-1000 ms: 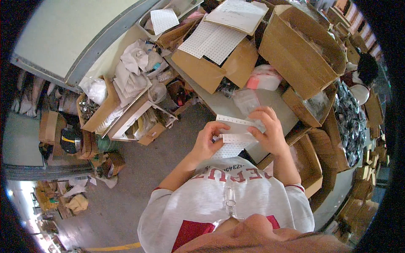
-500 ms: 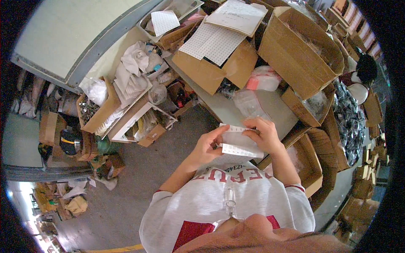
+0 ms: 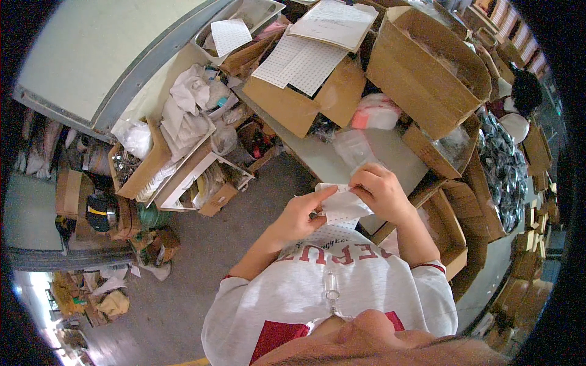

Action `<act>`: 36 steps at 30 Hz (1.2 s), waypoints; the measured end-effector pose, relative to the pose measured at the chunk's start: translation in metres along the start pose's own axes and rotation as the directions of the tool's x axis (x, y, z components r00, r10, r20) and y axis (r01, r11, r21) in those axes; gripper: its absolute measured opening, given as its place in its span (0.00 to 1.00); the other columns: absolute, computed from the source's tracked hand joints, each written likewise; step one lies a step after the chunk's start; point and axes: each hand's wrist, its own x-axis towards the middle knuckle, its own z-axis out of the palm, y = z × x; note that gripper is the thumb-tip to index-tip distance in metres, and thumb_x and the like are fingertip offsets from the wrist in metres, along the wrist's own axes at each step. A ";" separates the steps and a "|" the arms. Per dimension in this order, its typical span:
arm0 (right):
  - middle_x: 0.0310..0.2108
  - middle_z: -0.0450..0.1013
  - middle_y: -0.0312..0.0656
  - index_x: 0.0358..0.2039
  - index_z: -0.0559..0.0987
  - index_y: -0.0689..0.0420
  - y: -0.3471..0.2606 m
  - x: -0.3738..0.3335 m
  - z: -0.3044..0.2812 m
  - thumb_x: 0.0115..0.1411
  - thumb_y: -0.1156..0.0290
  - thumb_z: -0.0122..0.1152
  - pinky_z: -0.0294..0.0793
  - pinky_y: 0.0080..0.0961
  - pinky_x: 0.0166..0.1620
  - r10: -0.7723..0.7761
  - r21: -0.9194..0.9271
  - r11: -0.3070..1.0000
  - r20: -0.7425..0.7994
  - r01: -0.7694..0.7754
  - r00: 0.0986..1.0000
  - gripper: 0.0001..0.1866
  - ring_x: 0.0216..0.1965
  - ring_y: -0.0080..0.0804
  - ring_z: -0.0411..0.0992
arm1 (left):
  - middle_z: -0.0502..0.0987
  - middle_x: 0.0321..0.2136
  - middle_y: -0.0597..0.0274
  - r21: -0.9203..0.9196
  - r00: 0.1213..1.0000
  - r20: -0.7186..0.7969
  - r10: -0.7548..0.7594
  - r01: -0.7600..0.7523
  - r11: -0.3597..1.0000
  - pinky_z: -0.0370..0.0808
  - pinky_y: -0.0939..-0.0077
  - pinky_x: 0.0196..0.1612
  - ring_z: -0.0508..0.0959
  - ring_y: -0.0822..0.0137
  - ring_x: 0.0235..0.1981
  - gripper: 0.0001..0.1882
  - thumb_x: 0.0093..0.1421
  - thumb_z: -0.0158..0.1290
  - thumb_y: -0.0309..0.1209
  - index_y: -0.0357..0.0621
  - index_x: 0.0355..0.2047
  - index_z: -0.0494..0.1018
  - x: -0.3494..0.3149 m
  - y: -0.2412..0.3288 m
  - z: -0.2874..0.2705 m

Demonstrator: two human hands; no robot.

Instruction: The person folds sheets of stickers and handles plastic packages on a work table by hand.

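white perforated paper sheet (image 3: 339, 206) is pinched between both hands, left hand (image 3: 303, 213) and right hand (image 3: 379, 192), apparently mid-peel; next, a steady pull apart over the grey tabletop (image 3: 329, 157).

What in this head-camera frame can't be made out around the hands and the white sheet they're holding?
- White sheet: head view; its marks are too small to make out, and the right hand covers its right end.
- Left hand: its fingertips are tucked behind the sheet's edge.
- Clear bag on the grey table: contents blurred.
- Large cardboard box: its inside is not visible past the flaps.
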 end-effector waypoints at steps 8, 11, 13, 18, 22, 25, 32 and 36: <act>0.29 0.71 0.44 0.25 0.74 0.58 0.006 -0.001 0.001 0.47 0.74 0.60 0.71 0.36 0.37 -0.033 -0.020 0.999 0.068 0.034 0.997 0.05 0.33 0.44 0.71 | 0.76 0.33 0.51 -0.019 0.999 -0.034 -0.023 0.023 1.000 0.74 0.74 0.35 0.77 0.62 0.28 0.36 0.43 0.58 0.17 0.43 0.56 0.63 0.003 -0.002 0.005; 0.29 0.71 0.43 0.24 0.74 0.58 0.007 -0.002 -0.003 0.46 0.75 0.61 0.72 0.35 0.37 -0.141 -0.045 0.988 0.082 0.145 0.987 0.05 0.34 0.43 0.71 | 0.76 0.33 0.52 -0.107 0.998 -0.032 -0.058 0.055 0.993 0.73 0.77 0.34 0.76 0.68 0.29 0.37 0.42 0.58 0.17 0.42 0.56 0.63 0.003 -0.013 0.005; 0.29 0.72 0.43 0.24 0.74 0.58 0.011 -0.005 -0.004 0.46 0.76 0.61 0.72 0.34 0.36 -0.160 0.040 0.987 0.072 0.158 0.984 0.05 0.33 0.42 0.72 | 0.76 0.33 0.54 -0.178 0.997 -0.056 -0.055 0.044 0.983 0.72 0.78 0.33 0.75 0.71 0.28 0.37 0.42 0.59 0.17 0.40 0.56 0.62 0.003 -0.017 0.008; 0.24 0.70 0.40 0.24 0.74 0.58 0.059 -0.016 -0.014 0.43 0.85 0.58 0.69 0.23 0.31 0.239 0.374 0.905 -0.047 -0.205 0.970 0.08 0.28 0.29 0.71 | 0.76 0.38 0.58 -0.421 0.993 -0.096 -0.066 0.020 0.907 0.70 0.80 0.31 0.71 0.77 0.26 0.38 0.42 0.59 0.17 0.37 0.57 0.61 -0.002 -0.039 0.011; 0.22 0.69 0.43 0.27 0.73 0.60 0.158 -0.037 -0.002 0.45 0.84 0.56 0.69 0.23 0.33 0.583 0.273 0.790 -0.058 -0.549 0.810 0.07 0.27 0.28 0.69 | 0.72 0.49 0.54 -0.240 0.971 -0.204 -0.121 0.070 0.968 0.68 0.82 0.37 0.70 0.75 0.36 0.39 0.44 0.60 0.16 0.37 0.58 0.59 -0.006 -0.044 -0.004; 0.25 0.69 0.46 0.31 0.72 0.61 0.242 -0.083 0.041 0.44 0.82 0.57 0.69 0.26 0.36 0.612 0.006 0.791 -0.013 -0.612 0.790 0.11 0.29 0.36 0.68 | 0.75 0.45 0.54 -0.260 0.950 -0.269 -0.159 0.087 0.962 0.68 0.85 0.29 0.69 0.80 0.25 0.39 0.44 0.58 0.14 0.37 0.59 0.58 -0.006 -0.046 -0.010; 0.30 0.71 0.52 0.36 0.69 0.61 0.228 -0.083 0.078 0.45 0.79 0.59 0.69 0.34 0.40 0.550 -0.122 0.825 -0.058 -0.552 0.833 0.16 0.37 0.51 0.70 | 0.73 0.47 0.52 -0.199 0.924 -0.345 -0.165 0.099 0.975 0.71 0.82 0.33 0.73 0.77 0.29 0.39 0.45 0.58 0.15 0.36 0.59 0.57 -0.010 -0.046 -0.011; 0.31 0.71 0.54 0.37 0.69 0.60 0.227 -0.075 0.061 0.47 0.76 0.60 0.69 0.40 0.40 0.737 -0.295 0.631 -0.063 -0.718 0.673 0.15 0.38 0.53 0.70 | 0.72 0.49 0.50 -0.191 0.916 -0.370 -0.152 0.085 0.978 0.72 0.81 0.33 0.75 0.75 0.31 0.38 0.46 0.57 0.15 0.35 0.59 0.57 -0.010 -0.049 -0.010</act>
